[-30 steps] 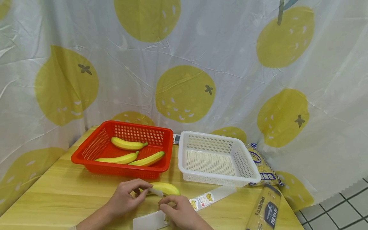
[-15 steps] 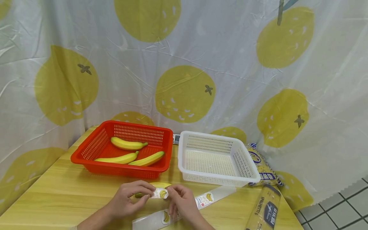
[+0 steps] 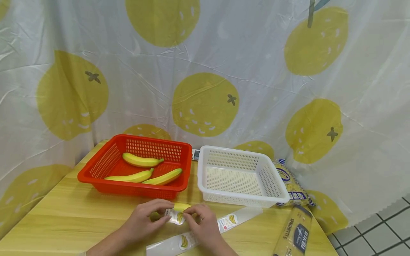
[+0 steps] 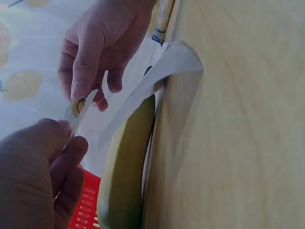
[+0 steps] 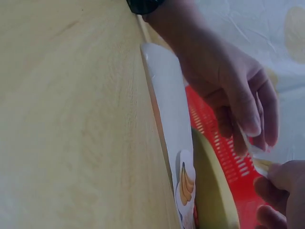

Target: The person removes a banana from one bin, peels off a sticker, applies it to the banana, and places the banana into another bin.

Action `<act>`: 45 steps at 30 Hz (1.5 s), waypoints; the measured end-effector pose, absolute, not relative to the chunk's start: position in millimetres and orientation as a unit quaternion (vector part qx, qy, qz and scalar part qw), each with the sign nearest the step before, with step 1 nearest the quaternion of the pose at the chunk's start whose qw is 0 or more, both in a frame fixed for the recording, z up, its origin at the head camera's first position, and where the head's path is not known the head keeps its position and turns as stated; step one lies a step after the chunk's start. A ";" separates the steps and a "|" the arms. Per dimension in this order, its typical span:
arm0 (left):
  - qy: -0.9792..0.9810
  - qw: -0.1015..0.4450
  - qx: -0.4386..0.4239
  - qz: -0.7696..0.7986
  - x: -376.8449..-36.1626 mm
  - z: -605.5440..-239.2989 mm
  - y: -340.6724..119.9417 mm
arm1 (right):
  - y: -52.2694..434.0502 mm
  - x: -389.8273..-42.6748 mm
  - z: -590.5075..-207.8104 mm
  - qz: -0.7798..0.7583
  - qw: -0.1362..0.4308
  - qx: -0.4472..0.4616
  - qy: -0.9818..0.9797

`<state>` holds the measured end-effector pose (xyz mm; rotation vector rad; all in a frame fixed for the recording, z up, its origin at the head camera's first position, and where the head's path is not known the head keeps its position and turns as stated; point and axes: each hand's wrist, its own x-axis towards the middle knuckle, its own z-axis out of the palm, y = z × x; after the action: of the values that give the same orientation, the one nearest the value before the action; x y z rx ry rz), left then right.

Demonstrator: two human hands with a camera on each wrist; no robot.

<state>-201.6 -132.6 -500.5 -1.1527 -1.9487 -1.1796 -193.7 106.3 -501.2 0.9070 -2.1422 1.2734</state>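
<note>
Pinching one banana label (image 3: pixel 177 217) between thumb and fingertips of both hands, with the left hand (image 3: pixel 145 218) at its text end and the right hand (image 3: pixel 204 223) at its picture end; apparently peeled clear of the backing strip (image 3: pixel 164 246), so past that step, but judging by these views not yet pressed onto the banana (image 3: pixel 182 206) lying just beyond on the surface (image 3: pixel 61 220). Probably leaving that sticking to do, plus more labels (image 3: pixel 228 221) on the strip and three bananas (image 3: pixel 141 160), seemingly unlabelled on visible sides, inside the red basket (image 3: pixel 128 186)

Backed by a pale curtain (image 3: pixel 261 92) (printed with yellow fruit (image 3: pixel 205 113)), furnished with 1 wood-grain tabletop (image 3: pixel 80 217), floored in white tiles (image 3: pixel 373 233).
</note>
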 end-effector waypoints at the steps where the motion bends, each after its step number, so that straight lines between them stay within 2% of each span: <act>1: -0.744 0.281 -0.417 -0.440 -201.1 -501.8 -132.9 | 106.6 -195.6 -502.7 0.446 0.263 0.345 -0.782; 5: -0.772 0.257 -0.380 -0.439 -199.2 -503.0 -132.4 | 106.7 -198.5 -505.7 0.421 0.267 0.351 -0.793; 13: -0.803 0.322 -0.340 -0.369 -203.9 -505.0 -129.9 | 106.7 -200.9 -508.2 0.439 0.250 0.339 -0.794; 19: -0.831 0.306 -0.311 -0.345 -205.4 -508.0 -128.6 | 106.7 -201.5 -507.5 0.439 0.246 0.336 -0.796; 34: -0.837 0.284 -0.308 -0.352 -205.8 -514.3 -129.0 | 107.9 -198.8 -510.2 0.442 0.204 0.320 -0.812; 45: -0.826 0.302 -0.333 -0.340 -203.8 -512.4 -127.7 | 107.0 -197.2 -508.8 0.428 0.199 0.328 -0.818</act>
<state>-203.8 -127.7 -512.4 -0.8822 -2.1908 -0.9025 -197.2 107.0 -508.8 0.9186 -2.2870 1.1981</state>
